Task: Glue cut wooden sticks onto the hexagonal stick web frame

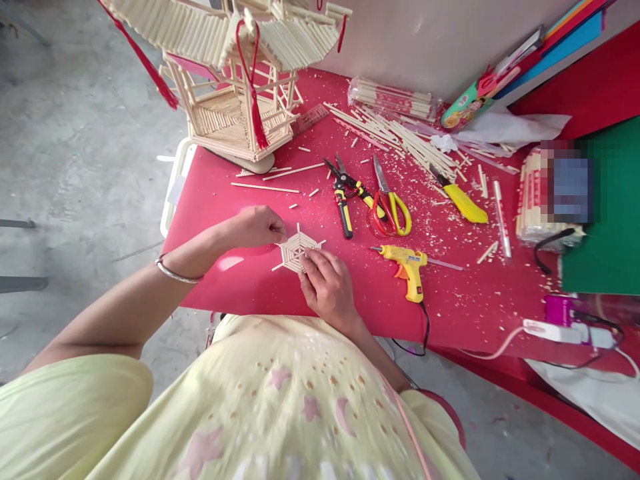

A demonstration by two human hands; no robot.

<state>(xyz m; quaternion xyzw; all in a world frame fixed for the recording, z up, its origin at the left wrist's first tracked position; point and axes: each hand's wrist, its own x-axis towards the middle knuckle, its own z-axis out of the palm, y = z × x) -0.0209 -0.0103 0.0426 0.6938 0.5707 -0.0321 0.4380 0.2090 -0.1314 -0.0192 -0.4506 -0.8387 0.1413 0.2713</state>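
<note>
A small hexagonal web of wooden sticks (293, 257), with spoke ends sticking out past its rim, is at the table's near side. My right hand (330, 283) holds it from the right, thumb and fingers closed over its lower right part and covering it. At its upper left corner is my left hand (260, 225), fingers curled into a pinch. Whatever lies between those left fingertips is too small to make out. Short cut stick pieces (293, 207) and a longer stick (265, 188) lie just beyond my left hand.
A stick-built pavilion (245, 127) with red tassels stands at the back left. Pliers (343, 200), scissors (390, 207), a yellow utility knife (465, 202), a glue gun (410, 267) with trailing cord, and a stick pile (400, 137) lie on the red table (240, 280).
</note>
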